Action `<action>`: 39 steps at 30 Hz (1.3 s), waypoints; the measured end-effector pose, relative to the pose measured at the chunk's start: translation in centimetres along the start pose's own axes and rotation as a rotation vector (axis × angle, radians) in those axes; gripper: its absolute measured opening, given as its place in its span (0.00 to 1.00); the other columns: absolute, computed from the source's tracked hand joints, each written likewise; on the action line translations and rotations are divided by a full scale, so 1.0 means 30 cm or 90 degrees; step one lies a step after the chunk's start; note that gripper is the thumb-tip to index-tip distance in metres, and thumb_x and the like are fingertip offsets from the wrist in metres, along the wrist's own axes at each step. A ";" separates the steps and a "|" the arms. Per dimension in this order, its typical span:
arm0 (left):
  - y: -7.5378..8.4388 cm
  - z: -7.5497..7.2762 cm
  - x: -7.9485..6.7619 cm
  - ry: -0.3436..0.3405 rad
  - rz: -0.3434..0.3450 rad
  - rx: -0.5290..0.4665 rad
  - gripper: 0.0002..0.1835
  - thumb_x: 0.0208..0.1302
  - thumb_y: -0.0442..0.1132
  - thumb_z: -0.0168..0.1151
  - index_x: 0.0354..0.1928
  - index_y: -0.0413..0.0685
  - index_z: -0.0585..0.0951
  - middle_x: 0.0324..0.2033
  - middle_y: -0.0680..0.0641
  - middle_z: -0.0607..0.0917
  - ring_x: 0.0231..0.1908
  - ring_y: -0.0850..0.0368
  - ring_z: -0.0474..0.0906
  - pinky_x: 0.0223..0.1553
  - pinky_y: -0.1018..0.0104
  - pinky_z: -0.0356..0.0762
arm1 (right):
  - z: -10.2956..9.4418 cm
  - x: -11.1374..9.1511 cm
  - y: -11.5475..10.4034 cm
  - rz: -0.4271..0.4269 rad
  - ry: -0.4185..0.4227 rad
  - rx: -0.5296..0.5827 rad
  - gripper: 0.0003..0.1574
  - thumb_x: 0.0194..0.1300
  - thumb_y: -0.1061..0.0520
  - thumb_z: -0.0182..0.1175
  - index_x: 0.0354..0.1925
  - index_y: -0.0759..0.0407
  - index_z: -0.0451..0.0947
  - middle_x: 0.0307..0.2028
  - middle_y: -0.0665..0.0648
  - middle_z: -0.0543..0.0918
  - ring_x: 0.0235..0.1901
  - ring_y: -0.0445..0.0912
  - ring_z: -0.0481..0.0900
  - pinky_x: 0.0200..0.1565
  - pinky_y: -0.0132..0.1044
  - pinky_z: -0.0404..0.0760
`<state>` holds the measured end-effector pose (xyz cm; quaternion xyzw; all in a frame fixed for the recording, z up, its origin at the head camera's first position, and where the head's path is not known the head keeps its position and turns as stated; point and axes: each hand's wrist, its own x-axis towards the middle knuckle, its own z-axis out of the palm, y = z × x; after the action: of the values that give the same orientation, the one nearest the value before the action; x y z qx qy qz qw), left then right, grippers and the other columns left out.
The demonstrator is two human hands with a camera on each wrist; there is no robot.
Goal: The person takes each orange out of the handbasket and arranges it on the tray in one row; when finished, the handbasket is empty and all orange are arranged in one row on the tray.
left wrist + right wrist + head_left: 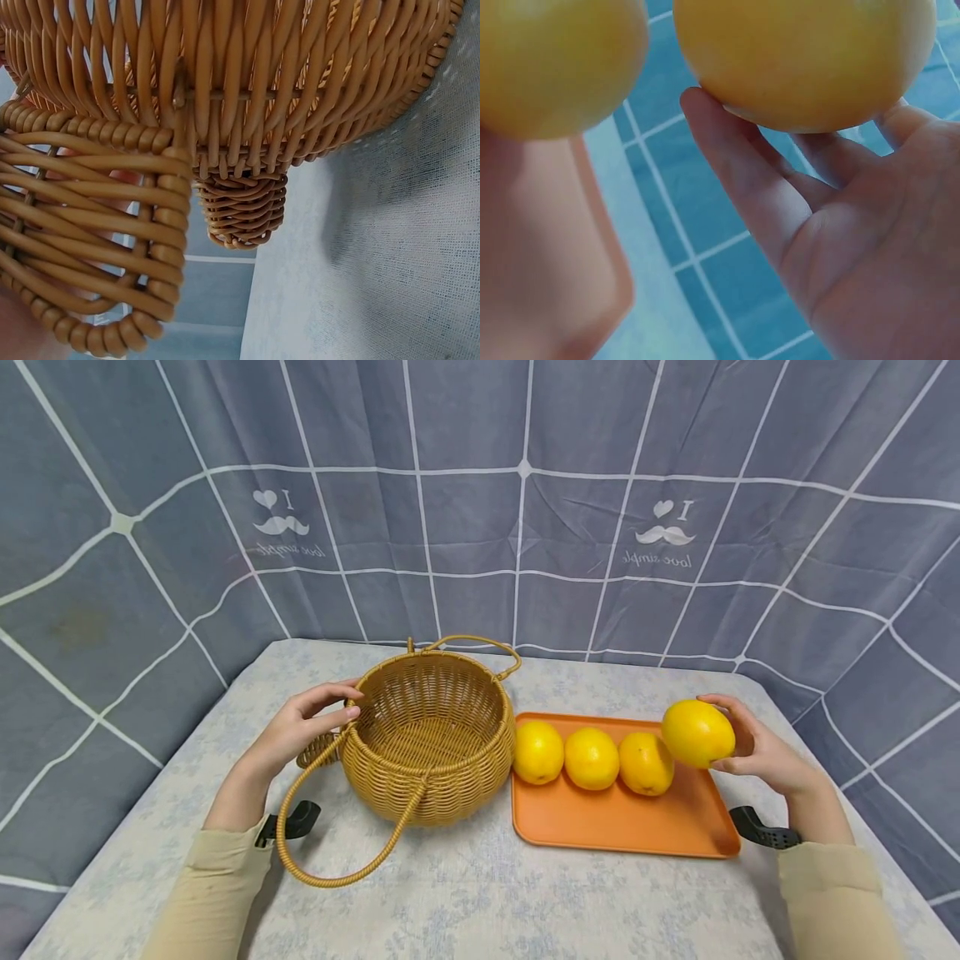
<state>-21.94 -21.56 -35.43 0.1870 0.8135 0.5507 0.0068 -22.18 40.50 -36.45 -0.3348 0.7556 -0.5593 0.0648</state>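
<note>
A round wicker basket [431, 793] stands left of the middle, its top uncovered. At its left rim my left hand [303, 722] grips the edge between thumb and fingers. In the left wrist view the woven side [247, 97] and a flat wicker flap [90, 217] hide most of that hand. My right hand [765, 752] holds a yellow orange [697, 733] raised above the right end of an orange tray [600, 822]. Its thumb and fingers are around the fruit, as the right wrist view also shows. Three more oranges [591, 759] lie in a row along the tray.
The basket's two thin handles hang outward, one toward the front left [337, 882], the other at the back right [480, 639]. Beside the basket's right wall is the tray's left edge. A grey-blue checked curtain [480, 527] encloses the cloth-covered table [420, 910].
</note>
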 end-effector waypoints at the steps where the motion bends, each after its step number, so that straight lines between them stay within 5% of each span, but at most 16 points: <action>1: 0.000 0.000 0.001 -0.001 -0.001 0.002 0.18 0.67 0.42 0.57 0.55 0.41 0.74 0.67 0.44 0.63 0.69 0.44 0.51 0.57 0.46 0.61 | 0.002 -0.010 0.007 0.002 0.006 0.002 0.51 0.50 0.79 0.54 0.69 0.59 0.50 0.57 0.51 0.66 0.48 0.40 0.73 0.44 0.32 0.79; 19: -0.003 -0.001 0.003 -0.001 0.011 -0.013 0.18 0.67 0.40 0.57 0.55 0.37 0.73 0.67 0.41 0.63 0.68 0.42 0.50 0.60 0.37 0.53 | -0.023 -0.104 0.118 -0.004 0.007 0.101 0.55 0.48 0.84 0.53 0.69 0.60 0.47 0.61 0.49 0.61 0.52 0.38 0.71 0.50 0.29 0.75; 39: -0.002 0.001 0.004 0.000 0.010 -0.010 0.19 0.67 0.41 0.58 0.54 0.35 0.73 0.67 0.40 0.63 0.68 0.41 0.50 0.61 0.37 0.51 | -0.021 -0.134 0.170 0.088 0.004 0.056 0.51 0.52 0.77 0.57 0.69 0.57 0.48 0.60 0.45 0.64 0.52 0.37 0.70 0.51 0.28 0.74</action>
<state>-22.05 -21.50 -35.47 0.1935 0.8074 0.5573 0.0043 -21.60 44.09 -41.87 -0.2769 0.7517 -0.5872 0.1160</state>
